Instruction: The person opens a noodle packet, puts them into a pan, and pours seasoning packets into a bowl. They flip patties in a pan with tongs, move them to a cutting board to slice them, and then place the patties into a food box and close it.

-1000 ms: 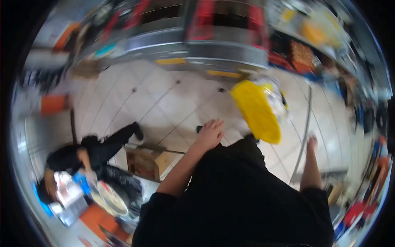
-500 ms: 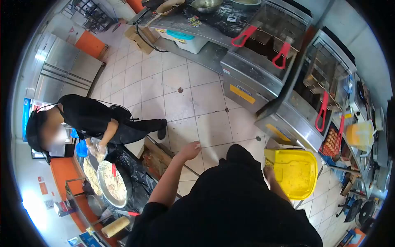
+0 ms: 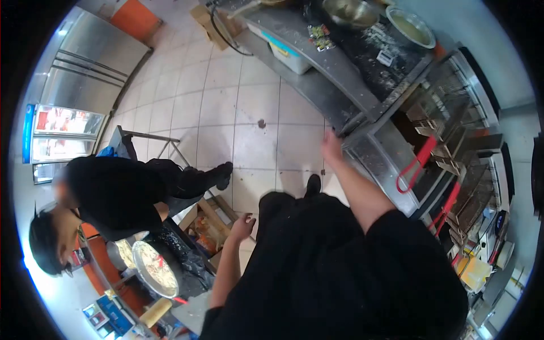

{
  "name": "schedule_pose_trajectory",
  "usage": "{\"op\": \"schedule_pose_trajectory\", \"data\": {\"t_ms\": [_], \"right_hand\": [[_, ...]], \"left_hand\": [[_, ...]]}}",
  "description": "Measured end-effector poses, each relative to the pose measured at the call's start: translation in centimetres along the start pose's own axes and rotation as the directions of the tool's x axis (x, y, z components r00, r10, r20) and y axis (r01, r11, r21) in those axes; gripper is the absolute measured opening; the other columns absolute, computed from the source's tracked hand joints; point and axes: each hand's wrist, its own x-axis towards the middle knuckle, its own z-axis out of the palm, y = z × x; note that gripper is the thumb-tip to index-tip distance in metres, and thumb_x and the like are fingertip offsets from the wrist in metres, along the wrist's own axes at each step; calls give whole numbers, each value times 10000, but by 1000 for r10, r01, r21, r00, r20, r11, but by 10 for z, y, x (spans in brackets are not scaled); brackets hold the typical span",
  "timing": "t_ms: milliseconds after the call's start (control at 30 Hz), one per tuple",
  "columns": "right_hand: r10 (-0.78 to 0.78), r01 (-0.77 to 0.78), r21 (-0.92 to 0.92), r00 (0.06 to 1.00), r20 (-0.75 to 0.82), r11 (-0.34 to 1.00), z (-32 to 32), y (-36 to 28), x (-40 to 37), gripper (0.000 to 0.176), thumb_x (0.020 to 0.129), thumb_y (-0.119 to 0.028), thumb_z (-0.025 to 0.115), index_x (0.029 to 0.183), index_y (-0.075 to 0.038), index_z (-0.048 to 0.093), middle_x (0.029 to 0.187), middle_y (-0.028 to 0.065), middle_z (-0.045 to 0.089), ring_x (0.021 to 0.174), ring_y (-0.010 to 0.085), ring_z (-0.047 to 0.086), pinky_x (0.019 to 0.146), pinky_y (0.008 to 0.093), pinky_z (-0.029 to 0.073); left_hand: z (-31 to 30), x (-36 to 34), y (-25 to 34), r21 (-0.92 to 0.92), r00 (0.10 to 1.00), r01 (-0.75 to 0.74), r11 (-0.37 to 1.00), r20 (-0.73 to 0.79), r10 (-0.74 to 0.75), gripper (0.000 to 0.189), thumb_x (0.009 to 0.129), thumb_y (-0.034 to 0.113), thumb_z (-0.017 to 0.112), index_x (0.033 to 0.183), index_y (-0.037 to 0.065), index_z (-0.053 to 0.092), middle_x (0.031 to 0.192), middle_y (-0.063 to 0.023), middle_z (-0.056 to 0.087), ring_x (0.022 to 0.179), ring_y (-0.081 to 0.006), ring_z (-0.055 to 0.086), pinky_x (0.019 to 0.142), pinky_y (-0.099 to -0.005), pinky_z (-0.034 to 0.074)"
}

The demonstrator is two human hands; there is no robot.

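My left hand (image 3: 242, 226) hangs over the floor at my left side, fingers loosely curled with a small gap at the thumb and nothing in them. Nearest to it is a wooden-framed box (image 3: 207, 228) under the black-covered counter. My right hand (image 3: 331, 146) reaches forward beside the corner of a steel fryer (image 3: 377, 161); motion blurs its fingers. A red basket handle (image 3: 416, 164) lies farther right, apart from the hand. On the left counter stands a metal bowl (image 3: 141, 272) of pale, floury food with a red-handled tool in it.
A co-worker in black (image 3: 119, 192) leans over the left counter, one foot out on the tiled floor (image 3: 255, 150). Ahead, a steel worktable (image 3: 340, 68) holds metal bowls, packets and a small white device. A cardboard box (image 3: 218, 28) stands beyond. Fryers line the right.
My right hand has moved from the yellow tub to reach forward by the fryer; the tub is out of view. My view has turned and shifted forward. The co-worker leans lower.
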Motion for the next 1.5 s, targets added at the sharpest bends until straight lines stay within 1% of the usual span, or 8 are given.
{"op": "schedule_pose_trajectory", "data": {"t_ms": [67,267,333,500,700,833,967,1500], "right_hand": [[-57,52,-51,994,-96,997,7,-64,63,310,900,-93,562,1206,-74,609,1194,211,668,1115,400,632,954,477,502],[-134,120,-67,956,-262,990,10,-163,259,359,888,-154,607,1244,-110,604,1146,181,681,1069,385,642,920,473,510],[-289,130,-391,879,-380,911,6,-169,300,404,882,-192,625,1279,-127,593,1222,154,650,1126,389,600,972,483,475],[-326,82,-585,887,-325,807,-6,-176,331,436,875,-299,687,1278,-152,608,1304,70,610,1162,343,572,979,481,461],[-289,76,-457,862,-417,886,-22,-166,331,192,931,-195,637,1086,-112,711,980,131,691,978,331,647,882,441,504],[303,-222,207,720,-624,953,-33,-175,310,174,1003,-133,556,1078,-17,662,928,105,668,873,206,637,792,334,494],[471,-135,553,707,-527,822,-38,-169,277,189,1030,-158,548,1071,20,599,936,51,620,874,107,577,772,273,481],[773,-177,771,337,-537,612,41,-307,245,359,1009,-276,594,1304,-75,554,1227,84,637,1111,181,612,856,358,511]], "left_hand": [[21,21,-39,-734,998,0,679,39,42,470,1025,315,556,1379,7,534,1351,-142,619,1251,-251,576,1031,-387,462],[-37,73,-17,-967,982,175,188,158,-102,410,1038,285,569,1344,14,576,1161,-54,682,1066,-178,629,911,-294,487],[-87,129,-10,-610,921,132,782,-215,-324,342,1029,240,556,1255,-10,614,1042,-79,710,970,-207,666,871,-325,509],[-321,256,144,-69,832,-385,920,-458,314,147,998,61,553,1110,20,639,1066,-171,686,1005,-289,664,883,-382,501],[-421,402,453,477,251,-848,230,-19,968,433,797,-49,567,1207,74,637,1201,-146,646,1156,-351,594,995,-443,485],[-416,471,577,601,-9,-776,-194,297,955,480,881,63,561,1353,150,553,1406,-44,532,1328,-260,486,1066,-425,436],[-414,507,611,575,-2,-697,-427,595,804,368,922,178,556,1286,171,609,1350,-1,561,1331,-205,473,1096,-409,405],[-420,536,628,377,-264,-804,-460,468,844,210,886,209,563,1010,109,701,1029,-34,656,1051,-232,603,921,-425,473]]}}
